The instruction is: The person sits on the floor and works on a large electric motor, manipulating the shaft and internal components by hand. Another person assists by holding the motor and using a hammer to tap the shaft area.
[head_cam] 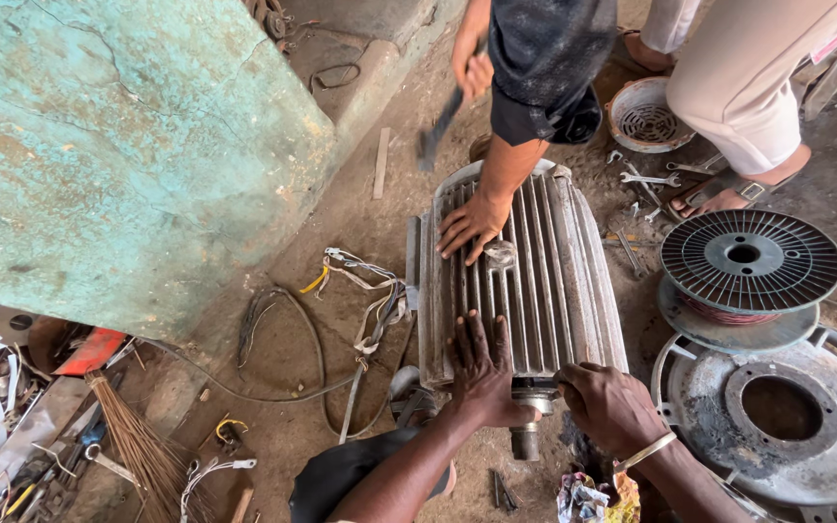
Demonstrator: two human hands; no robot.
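Two dark forearms come up from the bottom edge. One left hand (481, 363) lies flat with its fingers spread out on the near end of one big grey motor (518, 276), holding nothing. One right hand (610, 407) sits just beside it at the motor's near right corner, with its fingers curled in at the edge; I cannot tell what they grip. One short shaft (525, 441) sticks out of the motor's near end, between the two hands. The motor lies on its side on the dirt floor, in the middle, with many long ribs along its body. A second person leans in from the far end. That person's one hand (472, 225) rests flat on the ribs, and the other hand (474, 66) holds one hammer (438, 126) up in the air. On the right are one black wire spool (750, 260) and one round metal end cover (777, 416) with a hole. A few spanners (653, 180) lie near a third person's sandalled foot (728, 194). One bunch of loose wires (365, 310) lies left of the motor, and one straw broom (142, 450) lies further left.
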